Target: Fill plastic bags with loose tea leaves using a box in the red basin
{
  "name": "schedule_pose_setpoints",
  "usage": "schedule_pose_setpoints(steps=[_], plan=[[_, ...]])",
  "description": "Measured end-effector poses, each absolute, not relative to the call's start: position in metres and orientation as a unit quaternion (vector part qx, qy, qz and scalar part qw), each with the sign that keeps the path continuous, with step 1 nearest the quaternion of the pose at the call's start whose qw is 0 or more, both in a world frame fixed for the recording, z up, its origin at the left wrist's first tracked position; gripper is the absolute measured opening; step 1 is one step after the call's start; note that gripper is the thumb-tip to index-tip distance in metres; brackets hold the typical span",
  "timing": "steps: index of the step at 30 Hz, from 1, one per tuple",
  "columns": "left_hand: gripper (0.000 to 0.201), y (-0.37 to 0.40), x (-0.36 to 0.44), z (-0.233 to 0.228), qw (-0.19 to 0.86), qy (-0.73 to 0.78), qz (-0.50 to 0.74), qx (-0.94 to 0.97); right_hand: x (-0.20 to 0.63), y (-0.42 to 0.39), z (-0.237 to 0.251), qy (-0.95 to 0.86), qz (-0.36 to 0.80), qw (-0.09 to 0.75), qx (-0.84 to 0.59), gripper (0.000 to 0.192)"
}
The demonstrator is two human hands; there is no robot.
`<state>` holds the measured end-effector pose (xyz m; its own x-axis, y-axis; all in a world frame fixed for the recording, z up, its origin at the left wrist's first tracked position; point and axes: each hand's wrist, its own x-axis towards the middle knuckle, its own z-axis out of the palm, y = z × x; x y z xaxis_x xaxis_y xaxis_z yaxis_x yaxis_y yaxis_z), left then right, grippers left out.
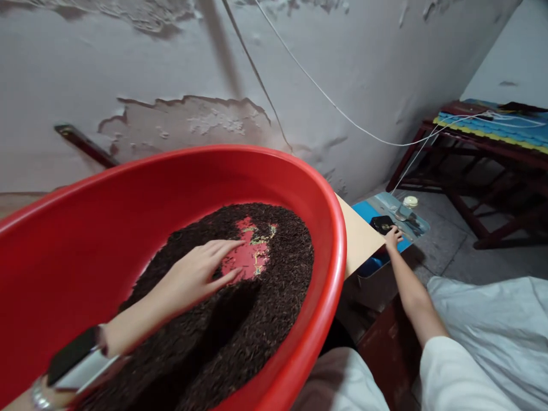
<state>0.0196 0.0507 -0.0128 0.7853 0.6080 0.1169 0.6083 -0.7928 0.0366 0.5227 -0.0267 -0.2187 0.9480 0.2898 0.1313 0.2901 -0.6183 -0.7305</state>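
Observation:
In front of me is a large red plastic tub point(325, 251) with a layer of dark, dry shreds point(282, 308) that look like loose tea leaves. My left hand point(214, 262) is over the leaves, palm down, thumb and fingers apart, holding nothing. Beside its fingertips, a bare patch of the tub floor shows a pink and gold printed pattern point(257, 251). A watch and a bracelet are on that wrist. To the right, outside the tub, my right hand point(393, 235) reaches to a small black box-like object point(382, 224), its fingers apart at the near edge. Whether they touch it is unclear.
A light brown board point(359, 234) juts out beside the tub's right rim. Under the black object is a blue printed surface point(363, 211), with a small pale round item point(410, 201) at its far side. Blue and yellow mats point(492, 128) lie on a dark red rack. A white cable point(338, 108) hangs along the peeling wall.

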Motion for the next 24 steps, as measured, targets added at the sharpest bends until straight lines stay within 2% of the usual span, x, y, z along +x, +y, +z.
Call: schedule_pose_setpoints(steps=[4, 6, 8, 9, 11, 13, 15, 18, 20, 22, 24], plan=[[0.043, 0.035, 0.030, -0.009, 0.041, -0.283, -0.060, -0.957, 0.534, -0.013, -0.159, -0.159, -0.047, 0.496, -0.852, 0.023], [0.037, 0.028, 0.035, -0.004, 0.070, -0.258, -0.068, -0.961, 0.529, -0.001, -0.112, -0.191, -0.081, 0.538, -0.817, 0.015], [0.032, 0.023, 0.039, 0.006, 0.108, -0.241, -0.087, -0.961, 0.503, 0.011, -0.057, -0.257, -0.105, 0.581, -0.765, 0.016], [0.032, 0.020, 0.041, 0.013, 0.133, -0.236, -0.099, -0.957, 0.480, 0.014, -0.028, -0.326, -0.125, 0.639, -0.686, 0.020], [0.033, 0.015, 0.041, 0.032, 0.180, -0.242, -0.117, -0.946, 0.421, 0.016, 0.025, -0.503, -0.117, 0.684, -0.515, 0.022], [0.030, 0.009, 0.036, 0.056, 0.211, -0.276, -0.150, -0.926, 0.352, 0.012, 0.063, -0.641, -0.068, 0.643, -0.413, 0.021], [0.029, 0.000, 0.024, 0.082, 0.233, -0.324, -0.203, -0.894, 0.285, 0.006, 0.080, -0.769, -0.046, 0.519, -0.371, 0.016], [0.029, -0.019, -0.012, 0.114, 0.270, -0.427, -0.297, -0.810, 0.200, 0.004, 0.070, -0.916, 0.014, 0.318, -0.244, 0.011], [0.026, -0.034, -0.050, 0.121, 0.292, -0.498, -0.358, -0.734, 0.152, 0.006, 0.052, -0.961, 0.007, 0.212, -0.178, 0.011], [0.024, -0.045, -0.096, 0.114, 0.306, -0.556, -0.411, -0.654, 0.109, 0.007, 0.038, -0.982, -0.022, 0.137, -0.126, 0.013], [0.025, -0.052, -0.148, 0.094, 0.302, -0.609, -0.444, -0.583, 0.066, 0.007, 0.033, -0.989, -0.027, 0.110, -0.094, 0.014]])
